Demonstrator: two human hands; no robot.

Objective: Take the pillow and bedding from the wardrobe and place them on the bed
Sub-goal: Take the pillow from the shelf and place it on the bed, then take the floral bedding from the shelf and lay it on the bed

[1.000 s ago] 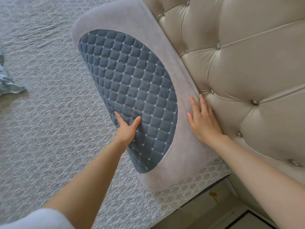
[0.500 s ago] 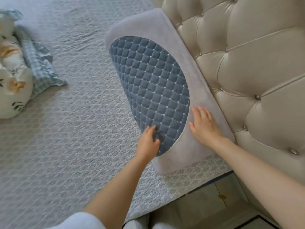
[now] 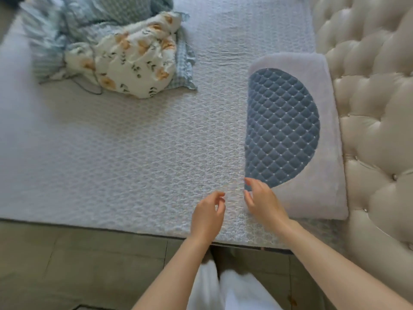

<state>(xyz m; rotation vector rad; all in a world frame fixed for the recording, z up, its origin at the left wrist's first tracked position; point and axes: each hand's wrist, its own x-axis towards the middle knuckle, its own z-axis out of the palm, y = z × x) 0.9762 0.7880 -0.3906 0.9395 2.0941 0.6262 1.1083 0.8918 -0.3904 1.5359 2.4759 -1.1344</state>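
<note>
Since half second ago: both hands off pillow (image 3: 317, 139), pulled back toward bed edge.

Head view: pillow flat on bed (image 3: 134, 142), long side against headboard (image 3: 375, 108). Looks soft, light, plush; best gripped at short ends. Bedding (image 3: 125, 57) heaped far corner, blurry, probably duvet. Left hand (image 3: 206, 217), right hand (image 3: 263, 201) hover loose, fingers curled, holding nothing.

The pillow (image 3: 317, 135) lies on the bed (image 3: 138, 142) just beyond my right hand (image 3: 263, 200), its far side against the headboard (image 3: 375, 121). The bundled bedding (image 3: 125, 57) lies well beyond my left hand (image 3: 207, 215), to the left.
</note>
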